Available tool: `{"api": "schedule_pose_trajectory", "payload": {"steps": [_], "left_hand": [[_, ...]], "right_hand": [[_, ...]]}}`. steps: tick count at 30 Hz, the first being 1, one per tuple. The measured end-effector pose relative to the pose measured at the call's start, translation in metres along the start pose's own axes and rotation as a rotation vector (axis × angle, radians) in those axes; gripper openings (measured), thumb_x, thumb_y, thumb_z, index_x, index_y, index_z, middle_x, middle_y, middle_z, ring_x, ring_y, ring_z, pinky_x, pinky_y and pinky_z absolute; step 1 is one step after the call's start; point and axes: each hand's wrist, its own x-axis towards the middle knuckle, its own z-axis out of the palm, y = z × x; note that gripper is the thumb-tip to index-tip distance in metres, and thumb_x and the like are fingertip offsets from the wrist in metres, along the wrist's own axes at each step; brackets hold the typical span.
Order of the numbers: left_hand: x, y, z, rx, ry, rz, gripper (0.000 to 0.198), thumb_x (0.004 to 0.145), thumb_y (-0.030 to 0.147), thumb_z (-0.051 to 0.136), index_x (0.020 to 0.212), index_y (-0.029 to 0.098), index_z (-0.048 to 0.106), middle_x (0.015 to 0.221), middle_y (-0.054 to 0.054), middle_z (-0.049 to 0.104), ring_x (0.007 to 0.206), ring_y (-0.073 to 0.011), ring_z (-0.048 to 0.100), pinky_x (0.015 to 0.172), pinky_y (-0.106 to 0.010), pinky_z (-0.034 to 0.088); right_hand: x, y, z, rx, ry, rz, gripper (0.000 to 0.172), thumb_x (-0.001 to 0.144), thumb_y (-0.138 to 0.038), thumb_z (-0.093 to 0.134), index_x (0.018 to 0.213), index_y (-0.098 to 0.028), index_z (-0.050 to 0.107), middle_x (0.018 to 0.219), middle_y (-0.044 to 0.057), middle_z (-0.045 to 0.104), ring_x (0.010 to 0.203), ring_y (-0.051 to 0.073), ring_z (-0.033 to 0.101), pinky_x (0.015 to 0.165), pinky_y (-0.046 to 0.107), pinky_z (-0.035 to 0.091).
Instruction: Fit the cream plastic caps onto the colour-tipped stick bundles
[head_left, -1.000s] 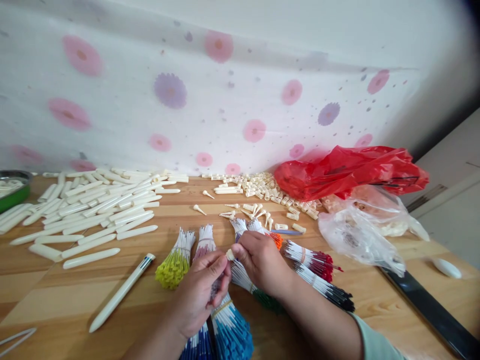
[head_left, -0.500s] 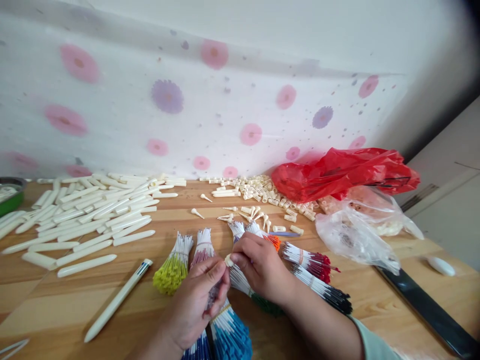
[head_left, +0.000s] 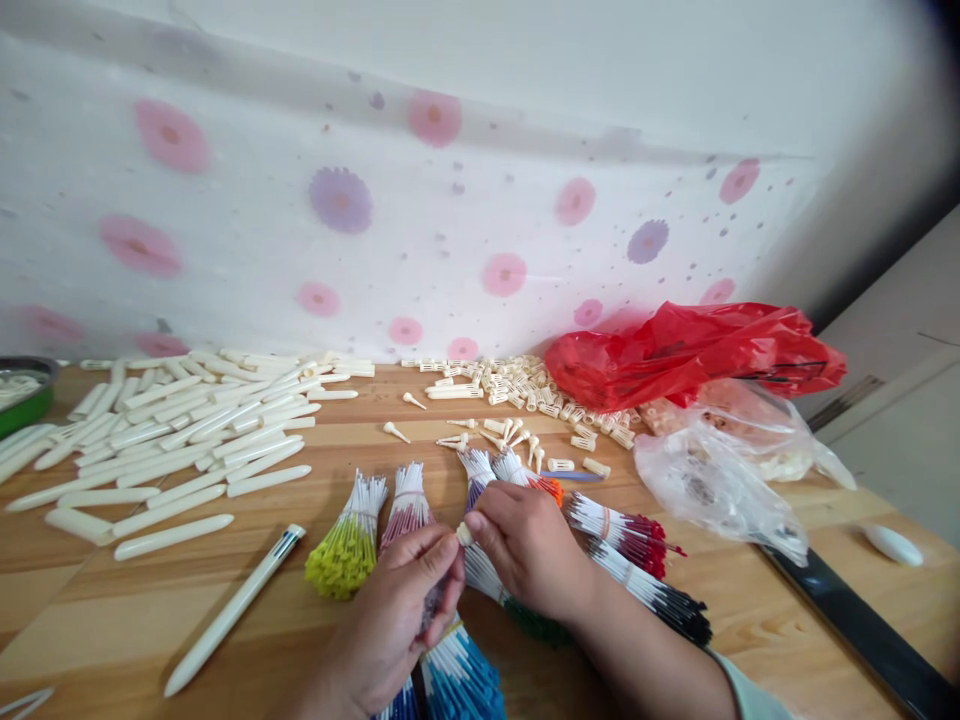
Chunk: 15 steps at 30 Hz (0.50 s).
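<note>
- Left hand (head_left: 397, 615): fingers curled, thumb and forefinger closed on a small cream piece (head_left: 465, 535); right hand (head_left: 534, 540) pinches the same piece from its side, so it sits between the two sets of fingertips
- Done, as judged: one pen (head_left: 232, 615), left of the left hand, looks complete, with coloured sliders at its top end
- Left over: heap of barrels (head_left: 202, 430) beyond and left of the left hand, none seen filled; pile of slotted sleeves (head_left: 510, 388) beyond the right hand, loose; the piece in hand appears not yet joined to a barrel, so work seems at an early stage
- Refills: yellow bundle (head_left: 346, 540) just left of the left hand, blue bundle (head_left: 463, 670) below and between the hands, red bundle (head_left: 626, 530) and black bundle (head_left: 652, 590) right of the right hand; thin white stems, coloured ends, banded and flared
- Materials: barrels smooth, tapered, cream plastic, slightly glossy; sleeves short, ribbed with open slots; red bag (head_left: 697, 350) crinkled and shiny, beyond and right of the right hand; table (head_left: 97, 630) of striped wood grain
</note>
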Motion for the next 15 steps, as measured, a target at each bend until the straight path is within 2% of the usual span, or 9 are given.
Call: {"api": "schedule_pose_trajectory", "payload": {"steps": [3,7,12,15], "left_hand": [[0.0002,-0.0008,-0.0006,-0.063,-0.044,-0.018,0.036,0.075,0.048,0.062,0.063,0.016,0.052,0.042,0.005,0.045,0.029,-0.0018,0.030,0.032,-0.016,0.013],[0.0002,-0.0013,-0.0015,-0.020,-0.044,0.000,0.036,0.075,0.047,0.063,0.063,0.015,0.052,0.043,0.005,0.046,0.030,-0.0015,0.031,0.033,-0.015,0.013],[0.0003,0.0006,-0.0007,-0.053,-0.024,-0.029,0.038,0.072,0.050,0.064,0.064,0.016,0.051,0.043,0.005,0.046,0.030,-0.0021,0.031,0.033,-0.015,0.014],[0.0006,0.0005,0.0000,0.035,0.008,-0.002,0.039,0.072,0.051,0.064,0.062,0.015,0.051,0.044,0.005,0.046,0.031,-0.0019,0.031,0.033,-0.015,0.015]], "right_hand": [[0.0000,-0.0012,0.0035,-0.042,0.056,-0.062,0.028,0.092,-0.031,0.036,0.073,-0.017,0.051,0.074,0.005,0.054,0.063,0.014,0.048,0.058,0.024,0.035],[0.0000,-0.0033,0.0057,-0.020,0.064,0.047,0.036,0.094,-0.033,0.031,0.065,-0.018,0.046,0.060,0.001,0.049,0.054,0.012,0.044,0.052,0.022,0.030],[-0.0014,-0.0065,0.0045,-0.051,0.067,0.002,0.027,0.092,-0.031,0.035,0.074,-0.017,0.050,0.075,0.004,0.055,0.063,0.013,0.048,0.056,0.022,0.031],[-0.0023,-0.0061,0.0075,-0.118,0.072,0.074,0.030,0.092,-0.030,0.035,0.068,-0.018,0.048,0.063,0.001,0.052,0.056,0.012,0.046,0.053,0.022,0.028]]}}
